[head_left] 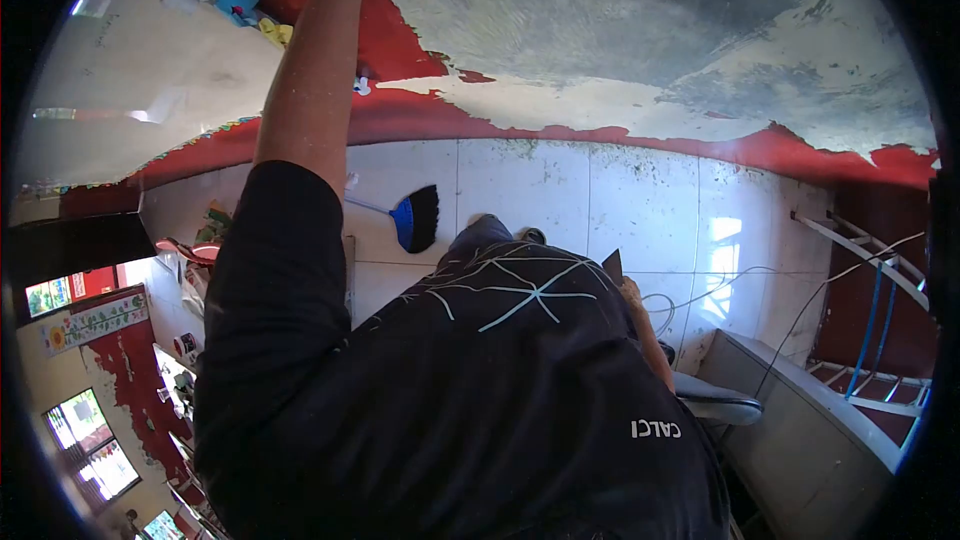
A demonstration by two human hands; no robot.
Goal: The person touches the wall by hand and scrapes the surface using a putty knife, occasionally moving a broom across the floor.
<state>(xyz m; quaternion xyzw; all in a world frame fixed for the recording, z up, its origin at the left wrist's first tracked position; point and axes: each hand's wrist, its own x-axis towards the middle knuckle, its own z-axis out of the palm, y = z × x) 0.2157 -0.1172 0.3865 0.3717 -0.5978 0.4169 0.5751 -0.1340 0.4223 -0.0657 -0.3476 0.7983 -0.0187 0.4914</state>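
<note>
My left arm [315,70] reaches up along the wall, and its hand is cut off by the top edge of the view. Low beside my right hip, my right hand [632,296] is closed on a scraper [613,263]. Only the scraper's dark, flat blade shows; my fingers and shirt hide its handle. In front of me, the wall [560,10] has grey and white bare patches with ragged edges of red paint around them.
A blue broom head [413,218] with black bristles lies on the white tiled floor [520,175]. At right are a ladder [870,260], a loose cable [735,287], a grey cabinet [800,430] and a chair seat [715,400]. Paper flowers [237,4] hang upper left.
</note>
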